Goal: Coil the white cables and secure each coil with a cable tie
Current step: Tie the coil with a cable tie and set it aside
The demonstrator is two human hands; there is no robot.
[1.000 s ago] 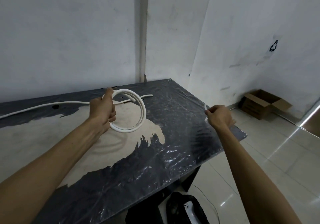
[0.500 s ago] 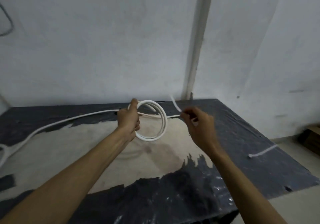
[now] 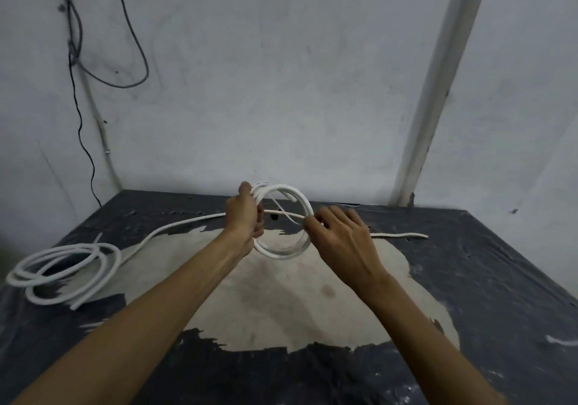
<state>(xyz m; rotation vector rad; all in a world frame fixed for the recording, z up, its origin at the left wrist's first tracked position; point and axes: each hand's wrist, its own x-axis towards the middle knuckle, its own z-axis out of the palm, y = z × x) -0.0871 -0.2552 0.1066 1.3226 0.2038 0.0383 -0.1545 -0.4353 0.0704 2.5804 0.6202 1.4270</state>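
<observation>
Your left hand (image 3: 247, 217) grips the cable coil (image 3: 283, 220); your right hand (image 3: 339, 235) pinches a cable tie (image 3: 281, 212). Thread it around all loops.

Single wide-angle view from head height, looking forward and down across the table (image 3: 488, 279) toward the wall (image 3: 281, 76) at its far edge. Close in: both forearms entering from the bottom corners, left hand (image 3: 245, 217) and right hand (image 3: 339, 235) meeting mid-frame.
</observation>
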